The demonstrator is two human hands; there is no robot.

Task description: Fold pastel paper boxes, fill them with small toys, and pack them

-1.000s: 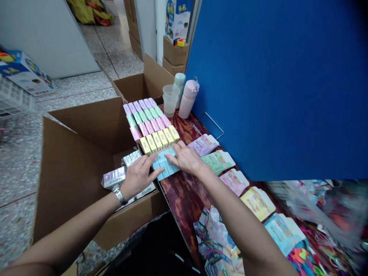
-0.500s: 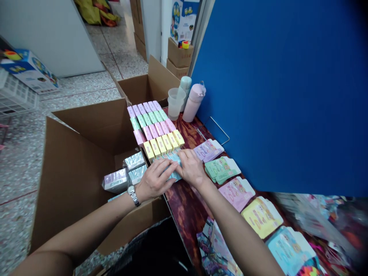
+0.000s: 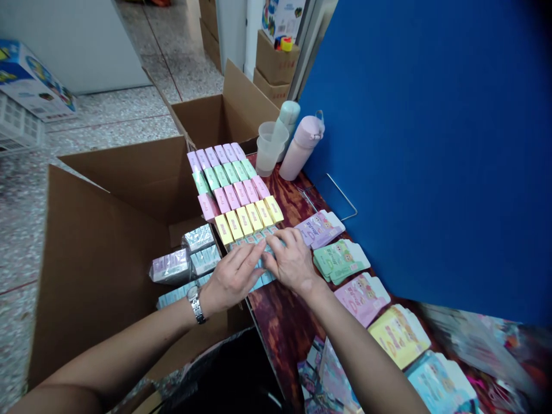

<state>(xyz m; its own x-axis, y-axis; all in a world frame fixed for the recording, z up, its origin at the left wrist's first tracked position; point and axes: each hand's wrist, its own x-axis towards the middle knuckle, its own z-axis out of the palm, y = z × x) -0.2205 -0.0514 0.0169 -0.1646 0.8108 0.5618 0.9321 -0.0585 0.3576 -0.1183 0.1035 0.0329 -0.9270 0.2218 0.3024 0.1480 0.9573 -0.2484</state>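
Small boxes stand in coloured rows on the table's left side: purple boxes (image 3: 218,155), green boxes (image 3: 222,173), pink boxes (image 3: 235,196) and yellow boxes (image 3: 249,218). The nearest row is light blue boxes (image 3: 259,282), partly hidden under my hands. My left hand (image 3: 235,273), with a metal watch (image 3: 195,303) on its wrist, lies over this row's left part, fingers stretched and thumb apart. Its fingertips meet those of my right hand (image 3: 291,259), whose fingers and thumb are bent onto the blue boxes at the right.
A large open carton (image 3: 103,253) at left holds plastic-wrapped packs (image 3: 170,266). Flat stacked packets (image 3: 342,261) line the table's right side by a blue panel (image 3: 422,144). A clear cup (image 3: 267,155), a pink bottle (image 3: 299,149) and a wire stand (image 3: 342,195) are farther back.
The view has shifted slightly, so more of the light blue row shows below my hands. My hands have drawn a little toward me along that row. The other rows keep their arrangement.
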